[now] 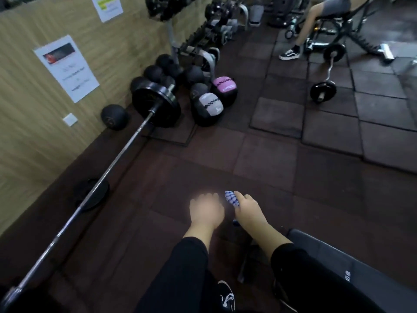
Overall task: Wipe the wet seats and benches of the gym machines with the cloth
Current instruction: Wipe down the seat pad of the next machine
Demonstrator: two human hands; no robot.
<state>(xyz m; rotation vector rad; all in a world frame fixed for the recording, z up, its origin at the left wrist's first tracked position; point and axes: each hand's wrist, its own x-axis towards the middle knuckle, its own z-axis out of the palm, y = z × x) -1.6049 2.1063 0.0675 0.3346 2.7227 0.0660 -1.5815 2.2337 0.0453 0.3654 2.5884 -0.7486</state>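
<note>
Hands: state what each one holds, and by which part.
The right hand grips the blue-and-white checked cloth, bunched in its fingers, with one end sticking out. The left hand is motion-blurred and appears to hold nothing.

Blue-checked cloth (232, 199), bunched, beside bench (334, 256)

A barbell (106, 175) runs along the wall (27, 136) on the left, with balls (207, 105) on the floor beyond its far plate. The bench (338, 263) lies at lower right. Both hands are in front of it, the left hand (206, 211) just beside the right hand (248, 211), which holds the cloth (231, 199).
</note>
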